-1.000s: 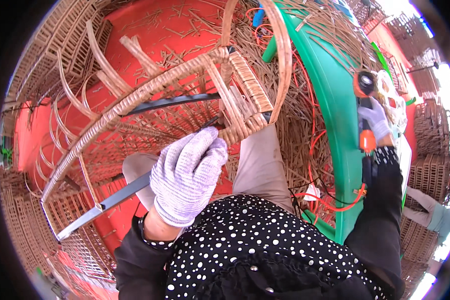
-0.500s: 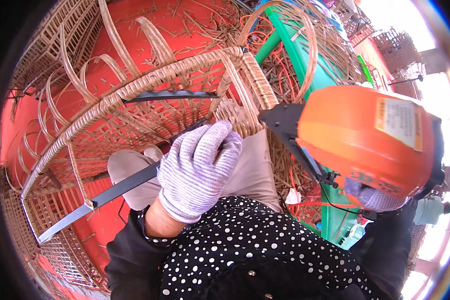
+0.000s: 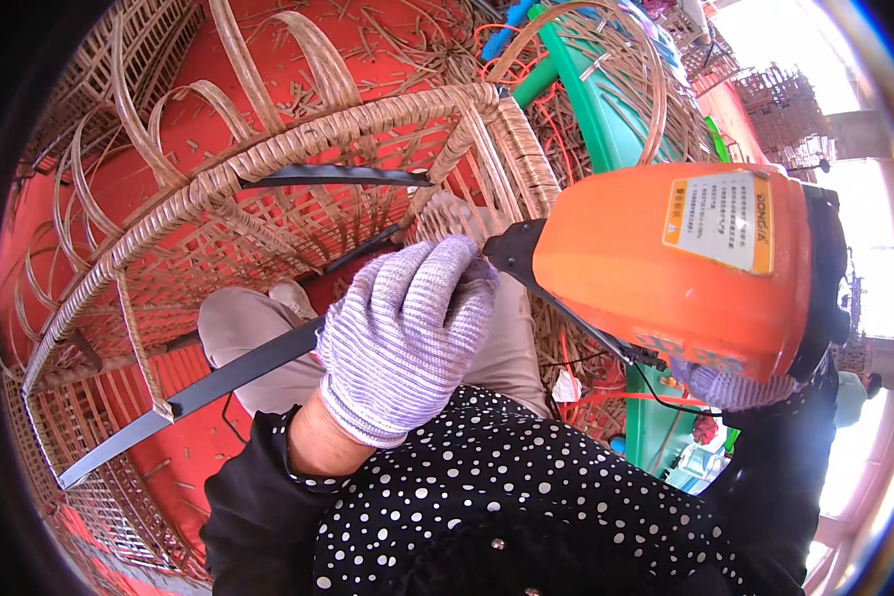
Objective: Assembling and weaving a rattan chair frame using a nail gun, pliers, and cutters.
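My right hand (image 3: pixel 730 385), in a striped glove, is closed around the grip of an orange and black nail gun (image 3: pixel 656 263). Its black nose points left and sits right beside the fingertips of my left hand (image 3: pixel 402 338). That hand, gloved alike, is closed with fingers bent and pressed together at the near corner of a woven rattan frame (image 3: pixel 268 144). Whatever is in its fingers is hidden under the glove. From beneath the left hand a flat black metal bar (image 3: pixel 238 375) runs down to the left. Another black bar (image 3: pixel 338 177) crosses inside the frame.
Loose rattan strips stand up in loops (image 3: pixel 134 99) along the frame's far side. A green bench (image 3: pixel 601 119) at the back right carries a heap of cut strips. Offcuts litter the red floor (image 3: pixel 258 50). Red hoses and a thin black cable (image 3: pixel 656 397) run near the bench.
The nail gun has moved left and turned slightly, bringing its nose close to my left fingertips. My left hand has shifted slightly right, still closed. The rattan frame appears shifted a little in view.
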Tool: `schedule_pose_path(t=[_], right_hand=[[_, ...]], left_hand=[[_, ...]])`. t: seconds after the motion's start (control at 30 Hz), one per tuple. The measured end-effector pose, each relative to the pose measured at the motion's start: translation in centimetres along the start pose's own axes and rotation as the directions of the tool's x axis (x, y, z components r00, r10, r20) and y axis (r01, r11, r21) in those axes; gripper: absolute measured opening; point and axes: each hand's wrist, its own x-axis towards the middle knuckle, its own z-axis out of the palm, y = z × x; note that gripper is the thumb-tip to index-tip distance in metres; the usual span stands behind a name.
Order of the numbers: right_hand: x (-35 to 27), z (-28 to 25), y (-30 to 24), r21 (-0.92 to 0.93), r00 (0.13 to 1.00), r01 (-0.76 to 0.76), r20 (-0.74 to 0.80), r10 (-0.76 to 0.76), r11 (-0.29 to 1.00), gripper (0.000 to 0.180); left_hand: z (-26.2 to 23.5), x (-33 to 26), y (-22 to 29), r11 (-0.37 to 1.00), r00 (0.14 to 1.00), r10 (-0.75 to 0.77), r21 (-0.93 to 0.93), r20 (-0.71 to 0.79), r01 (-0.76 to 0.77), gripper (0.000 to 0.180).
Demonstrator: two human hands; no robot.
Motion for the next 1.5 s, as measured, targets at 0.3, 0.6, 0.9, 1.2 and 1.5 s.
schedule_pose_path(t=[0.3, 0.6, 0.9, 1.2, 1.5], right_hand=[[0.4, 0.8, -1.2, -0.086, 0.997, 0.019, 0.073, -0.013, 0.996, 0.033], [1.7, 1.6, -2.9, -0.200, 0.983, 0.055, 0.184, -0.018, 0.978, 0.033], [2.4, 2.4, -4.6, -0.272, 0.961, 0.104, 0.275, -0.027, 0.957, 0.033], [2.9, 2.8, -5.3, -0.311, 0.934, 0.166, 0.353, -0.048, 0.936, 0.033], [2.0, 3.4, -6.5, -0.358, 0.929, 0.173, 0.368, -0.032, 0.917, 0.033]], left_hand=[[-0.2, 0.0, -0.1, 1.000, 1.000, 0.006, -0.022, 0.002, -0.006, 0.020], [-0.3, 0.0, 0.2, 0.997, 0.998, -0.060, -0.057, -0.027, 0.058, 0.018], [-1.9, 0.8, -0.6, 0.942, 0.982, -0.154, -0.284, 0.113, 0.180, 0.018], [-2.1, 1.6, -1.3, 0.682, 0.869, -0.384, -0.540, 0.310, 0.494, 0.048], [-1.3, 2.1, -1.1, 0.781, 0.917, -0.298, -0.485, 0.265, 0.394, 0.053]])
